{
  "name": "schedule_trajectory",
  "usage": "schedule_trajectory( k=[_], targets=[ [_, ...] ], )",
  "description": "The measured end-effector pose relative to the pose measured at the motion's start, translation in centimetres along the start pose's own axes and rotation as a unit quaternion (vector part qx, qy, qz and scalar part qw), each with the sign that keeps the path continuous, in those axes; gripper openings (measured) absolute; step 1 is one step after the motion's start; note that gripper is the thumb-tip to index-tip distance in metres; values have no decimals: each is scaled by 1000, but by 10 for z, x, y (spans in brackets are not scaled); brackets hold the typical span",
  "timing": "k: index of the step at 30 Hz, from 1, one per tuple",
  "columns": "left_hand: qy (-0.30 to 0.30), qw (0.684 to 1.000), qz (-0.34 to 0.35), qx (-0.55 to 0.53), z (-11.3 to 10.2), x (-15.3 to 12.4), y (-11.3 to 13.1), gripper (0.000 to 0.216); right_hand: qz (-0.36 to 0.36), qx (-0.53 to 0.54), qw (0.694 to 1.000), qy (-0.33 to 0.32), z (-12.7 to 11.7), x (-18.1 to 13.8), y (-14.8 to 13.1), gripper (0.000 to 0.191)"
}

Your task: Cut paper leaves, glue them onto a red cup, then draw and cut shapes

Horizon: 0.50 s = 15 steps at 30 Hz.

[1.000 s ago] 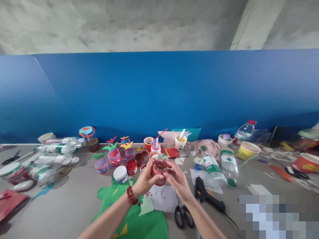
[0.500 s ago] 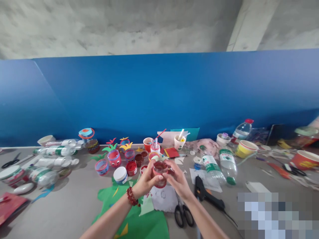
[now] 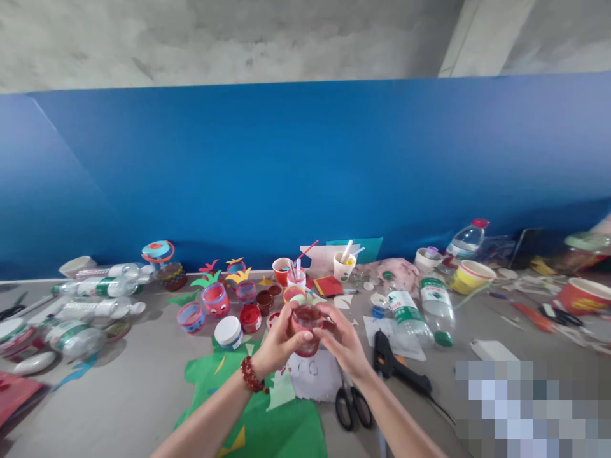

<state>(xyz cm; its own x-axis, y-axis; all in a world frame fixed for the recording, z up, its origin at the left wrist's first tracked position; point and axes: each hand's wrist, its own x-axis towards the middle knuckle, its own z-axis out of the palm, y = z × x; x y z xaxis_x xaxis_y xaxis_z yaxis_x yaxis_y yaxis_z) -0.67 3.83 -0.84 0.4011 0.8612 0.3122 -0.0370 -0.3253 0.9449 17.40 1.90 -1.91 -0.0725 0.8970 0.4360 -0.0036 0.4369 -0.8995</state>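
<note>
Both my hands hold a small red-painted cup point(image 3: 307, 324) cut from a clear bottle, raised a little above the grey table point(image 3: 138, 388). My left hand point(image 3: 279, 346), with a red bead bracelet at the wrist, wraps its fingers round the cup's left side. Fingers of my right hand point(image 3: 342, 343) curl round its right side. Below the hands lie a green felt sheet point(image 3: 267, 420) and a white paper point(image 3: 312, 375) with pencil outlines.
Black scissors point(image 3: 352, 407) and a black glue gun point(image 3: 396, 369) lie right of my arms. Painted bottle cups point(image 3: 214, 300), paint pots point(image 3: 251, 318), a white-lidded jar point(image 3: 228, 332), plastic bottles point(image 3: 432, 308) and paper cups point(image 3: 344, 266) crowd the table before a blue partition point(image 3: 305, 172).
My hands keep the red cup in nearly the same place. The view has tilted up slightly.
</note>
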Motion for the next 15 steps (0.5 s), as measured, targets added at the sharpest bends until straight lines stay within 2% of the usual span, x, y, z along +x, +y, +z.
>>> schedule_trajectory(
  k=[8,15],
  targets=[
    [7,1000,11,-16,0,1,-2,59,0,-5,999,32,2,2,-7,36],
    [-4,998,-2,57,-7,4,7,60,13,-26,999,21,-5,5,-4,41]
  ],
)
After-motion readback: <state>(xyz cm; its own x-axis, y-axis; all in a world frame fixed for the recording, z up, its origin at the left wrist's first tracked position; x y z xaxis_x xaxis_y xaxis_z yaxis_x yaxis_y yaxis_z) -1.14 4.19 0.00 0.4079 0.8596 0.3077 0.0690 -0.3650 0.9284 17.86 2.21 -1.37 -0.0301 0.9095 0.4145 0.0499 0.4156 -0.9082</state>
